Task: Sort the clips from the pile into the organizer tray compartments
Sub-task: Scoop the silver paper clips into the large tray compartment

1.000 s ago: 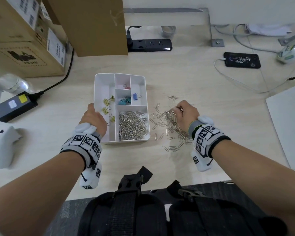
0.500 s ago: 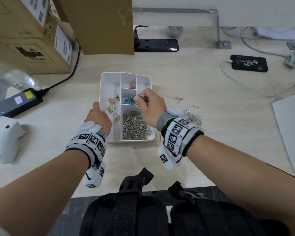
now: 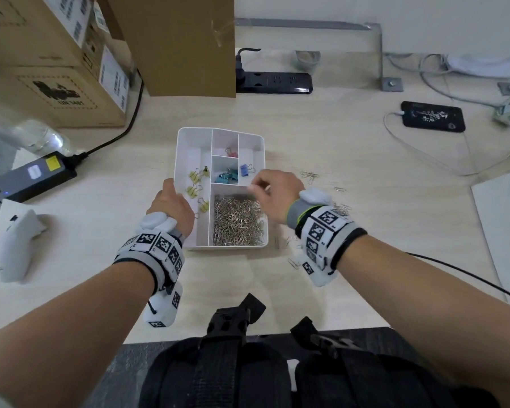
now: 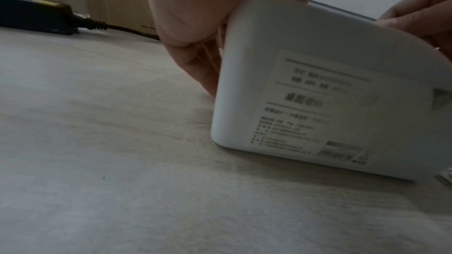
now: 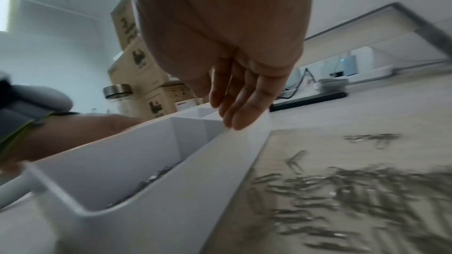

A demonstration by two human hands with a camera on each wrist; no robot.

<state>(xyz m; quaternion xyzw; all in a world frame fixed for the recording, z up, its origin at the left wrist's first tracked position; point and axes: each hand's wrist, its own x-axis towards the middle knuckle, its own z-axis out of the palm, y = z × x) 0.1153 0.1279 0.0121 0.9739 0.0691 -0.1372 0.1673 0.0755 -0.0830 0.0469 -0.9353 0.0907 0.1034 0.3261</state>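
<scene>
The white organizer tray [image 3: 178, 160] sits mid-table, and my left hand [image 3: 171, 201] grips its left edge. In the left wrist view the tray [image 4: 318, 65] is tilted, showing its labelled underside, with my fingers [image 4: 203, 69] beneath it. Silver paper clips [image 3: 237, 220] fill the near right compartment. Yellow [image 3: 196, 187], teal [image 3: 227, 176], blue [image 3: 245, 169] and pink [image 3: 231, 151] binder clips lie in other compartments. My right hand [image 3: 273, 187] hovers over the tray's right wall [image 5: 234, 161], fingers [image 5: 244, 107] straight and holding nothing. The loose clip pile [image 5: 354, 200] lies right of the tray.
Cardboard boxes [image 3: 56, 69] and a power strip [image 3: 274, 82] stand behind the tray. A phone [image 3: 433, 116] with cables lies far right, a white board [image 3: 504, 222] at the right edge. A power adapter [image 3: 33, 175] and a white controller [image 3: 15, 245] lie left.
My right hand left the pile with a pinch of clips, moved left over the tray, and its fingers have since opened. The left hand stayed on the tray's edge.
</scene>
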